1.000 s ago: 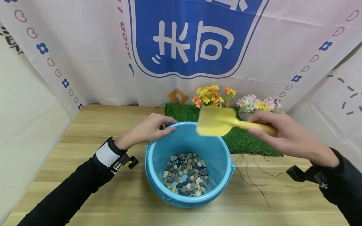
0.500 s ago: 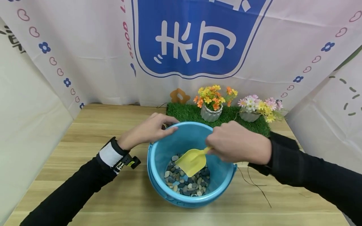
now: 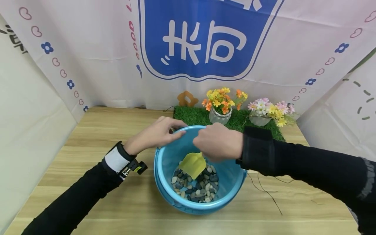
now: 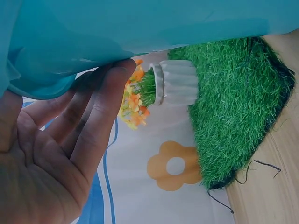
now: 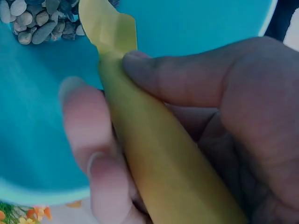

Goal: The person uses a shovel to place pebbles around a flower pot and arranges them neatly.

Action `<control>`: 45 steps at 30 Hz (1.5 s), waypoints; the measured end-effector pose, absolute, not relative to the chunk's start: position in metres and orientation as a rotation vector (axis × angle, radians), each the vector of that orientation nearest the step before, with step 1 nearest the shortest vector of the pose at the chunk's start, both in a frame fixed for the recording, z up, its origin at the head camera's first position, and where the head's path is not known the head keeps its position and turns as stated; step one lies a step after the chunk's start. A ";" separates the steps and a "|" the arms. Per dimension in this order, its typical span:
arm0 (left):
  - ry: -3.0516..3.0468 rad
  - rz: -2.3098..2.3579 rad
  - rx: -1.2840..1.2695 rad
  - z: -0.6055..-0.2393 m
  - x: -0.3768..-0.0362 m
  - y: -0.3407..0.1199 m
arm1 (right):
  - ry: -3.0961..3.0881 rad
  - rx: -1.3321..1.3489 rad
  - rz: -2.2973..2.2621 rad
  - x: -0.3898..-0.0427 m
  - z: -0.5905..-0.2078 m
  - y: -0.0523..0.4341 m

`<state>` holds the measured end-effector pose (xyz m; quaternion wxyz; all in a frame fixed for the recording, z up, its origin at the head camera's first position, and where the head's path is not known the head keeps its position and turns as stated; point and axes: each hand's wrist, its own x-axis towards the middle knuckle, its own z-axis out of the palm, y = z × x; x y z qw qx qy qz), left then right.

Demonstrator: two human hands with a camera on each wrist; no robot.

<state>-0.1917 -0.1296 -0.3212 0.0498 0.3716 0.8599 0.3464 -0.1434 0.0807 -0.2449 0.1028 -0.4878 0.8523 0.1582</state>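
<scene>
A blue bucket [image 3: 239, 182] stands on the wooden table, with grey, tan and dark pebbles [image 3: 202, 192] across its bottom. My left hand [image 3: 157, 133] holds the bucket's rim at the far left, thumb at the rim and fingers against the outer wall, as the left wrist view shows. Over the bucket, my right hand [image 3: 218, 142] grips a yellow toy shovel [image 3: 194, 164] by its handle. The blade points down among the pebbles; whether it touches them I cannot tell. In the right wrist view, thumb and fingers wrap the shovel handle [image 5: 154, 149].
Behind the bucket lies a green artificial turf mat [image 3: 191, 116]. On it stand a pot of orange and yellow flowers [image 3: 220, 106] and a pot of pink and white ones [image 3: 261, 112]. Thin dark strands [image 3: 268, 194] lie on the table at right. A printed cloth [image 3: 108, 71] hangs behind.
My right hand has brought the shovel from above the bucket's far right side down and left into it, with the blade now low over the pebbles. The left hand has stayed at the rim.
</scene>
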 end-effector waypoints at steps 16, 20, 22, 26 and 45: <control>2.626 1.056 1.126 -0.321 -0.191 -0.129 | 2.325 -1.306 0.409 -0.172 -0.279 0.062; 2.637 1.048 1.126 -0.321 -0.191 -0.128 | 2.258 -1.195 0.350 -0.178 -0.285 0.060; 2.637 1.052 1.124 -0.320 -0.191 -0.127 | 2.234 -1.144 0.317 -0.180 -0.286 0.060; 2.639 1.060 1.099 -0.321 -0.189 -0.127 | 2.184 -1.092 0.268 -0.181 -0.287 0.061; 2.653 1.048 1.075 -0.320 -0.187 -0.128 | 2.045 -1.227 0.208 -0.179 -0.278 0.067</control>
